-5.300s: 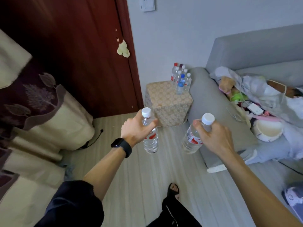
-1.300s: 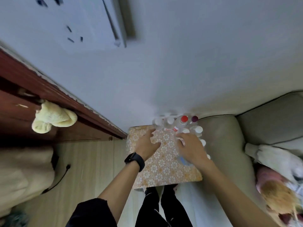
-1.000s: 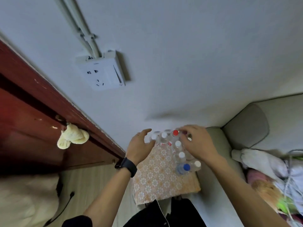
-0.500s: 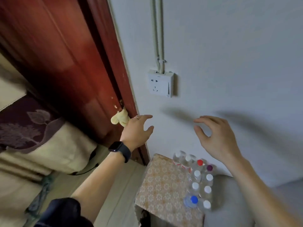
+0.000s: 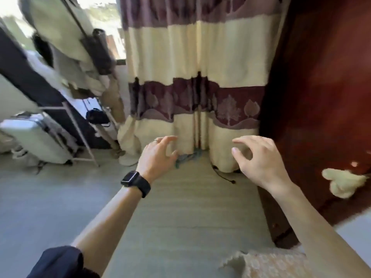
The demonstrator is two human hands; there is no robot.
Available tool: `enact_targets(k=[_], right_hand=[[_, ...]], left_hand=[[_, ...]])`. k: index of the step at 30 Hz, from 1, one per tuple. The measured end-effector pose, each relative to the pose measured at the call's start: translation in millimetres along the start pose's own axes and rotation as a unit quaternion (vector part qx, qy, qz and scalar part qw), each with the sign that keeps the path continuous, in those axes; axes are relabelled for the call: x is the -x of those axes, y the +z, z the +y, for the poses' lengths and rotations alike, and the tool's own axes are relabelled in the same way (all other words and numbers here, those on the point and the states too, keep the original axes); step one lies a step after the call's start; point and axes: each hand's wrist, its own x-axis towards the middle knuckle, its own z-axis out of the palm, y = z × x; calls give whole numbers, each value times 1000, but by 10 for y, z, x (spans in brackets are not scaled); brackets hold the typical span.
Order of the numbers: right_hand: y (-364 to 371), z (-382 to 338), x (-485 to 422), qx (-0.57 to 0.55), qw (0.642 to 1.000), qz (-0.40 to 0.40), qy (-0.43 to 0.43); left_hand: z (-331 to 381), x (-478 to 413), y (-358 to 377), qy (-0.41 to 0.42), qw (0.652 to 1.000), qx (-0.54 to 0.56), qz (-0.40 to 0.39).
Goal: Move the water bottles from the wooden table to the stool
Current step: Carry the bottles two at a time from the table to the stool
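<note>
left hand (image 5: 158,155), black watch (image 5: 136,182) on the wrist, and right hand (image 5: 259,159) both hang in the air holding nothing, fingers loosely spread and a bit curled, facing the striped curtain (image 5: 196,57). patterned stool (image 5: 271,265) corner peeks in at the bottom edge, under the right forearm

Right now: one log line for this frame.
left hand: open, empty | right hand: open, empty | stool: corner at bottom edge | bottles: none in view | facing: curtain
</note>
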Motion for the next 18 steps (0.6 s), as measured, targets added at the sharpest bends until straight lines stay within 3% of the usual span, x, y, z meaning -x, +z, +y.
enact_targets(k=[4, 9, 18], right_hand=[[940, -1296, -556, -43, 989, -77, -119], [2003, -3076, -601, -104, 947, -169, -254], [3099, -5629, -288, -156, 849, -257, -435]], left_hand=[[-1379, 722, -769, -144, 986, 0, 81], [-2771, 1729, -1638, -297, 941, -33, 157], [-4132, 2953, -3039, -445, 844, -84, 287]])
